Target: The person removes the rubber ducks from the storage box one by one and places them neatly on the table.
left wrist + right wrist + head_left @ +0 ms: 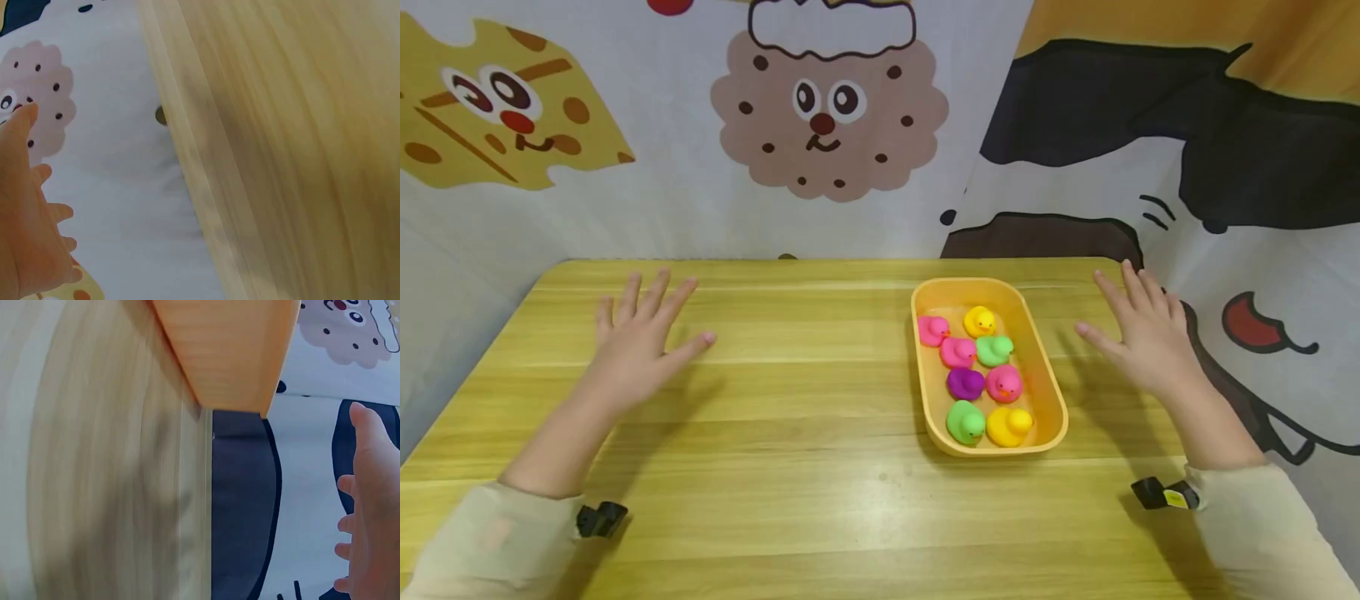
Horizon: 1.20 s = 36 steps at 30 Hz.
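Note:
My left hand hovers over the left part of the wooden table with its fingers spread and nothing in it. On the right, my right hand is held up the same way, fingers apart and holding nothing. Nearest to it is an orange-yellow plastic basin, right of the table's middle. Several small rubber ducks lie inside: yellow ducks, green ducks, pink ducks and a purple duck. In the right wrist view the side of the basin shows beyond the thumb.
The wooden table spans the view, its far edge against a white cloth printed with cartoon figures. More of this cloth hangs along the right side. Dark wrist cameras sit at both sleeve cuffs.

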### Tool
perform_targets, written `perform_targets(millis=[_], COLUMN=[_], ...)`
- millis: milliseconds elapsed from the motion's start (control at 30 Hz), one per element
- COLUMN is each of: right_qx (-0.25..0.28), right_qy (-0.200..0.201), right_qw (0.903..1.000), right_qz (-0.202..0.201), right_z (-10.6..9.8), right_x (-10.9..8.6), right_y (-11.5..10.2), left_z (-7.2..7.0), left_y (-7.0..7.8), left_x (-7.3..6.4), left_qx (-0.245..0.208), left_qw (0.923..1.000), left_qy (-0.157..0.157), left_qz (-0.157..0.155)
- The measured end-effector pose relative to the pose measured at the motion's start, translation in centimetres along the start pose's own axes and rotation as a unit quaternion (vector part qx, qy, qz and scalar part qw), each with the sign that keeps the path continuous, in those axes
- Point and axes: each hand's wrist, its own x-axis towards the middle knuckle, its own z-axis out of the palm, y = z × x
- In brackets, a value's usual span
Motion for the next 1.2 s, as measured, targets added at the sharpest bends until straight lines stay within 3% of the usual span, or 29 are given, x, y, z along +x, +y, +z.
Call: perform_targets(millis=[267, 500, 833, 1200], right_qx=[0.07, 0.144, 0.275, 0.345], right_qy=[0.022, 0.037, 0.016, -0.024], right_qw=[0.9968, 0.9871, 0.9591, 0.9362], right_qz=[-0.032, -0.058, -0.064, -0.06], right_z=[0.7, 2.2, 3.8, 5.1], right_x=[-0.5, -0.9, -1.2, -1.2], right_y=[-1.4, -2.3, -3.1, -3.2], left_z=[1.1, 2.4, 4.2, 5.5], left_y=[2.3, 4.8, 7.8, 11.5], left_x=[0.4, 0.7, 1.0, 1.9], left_qx=[-0.033, -0.062, -0.116, -0.15], left_qw=[0.9984, 0.9944, 0.9843, 0.9734], left_qy=[0.031, 0.058, 0.071, 0.066], left_qz=[0.035, 0.064, 0.113, 0.16])
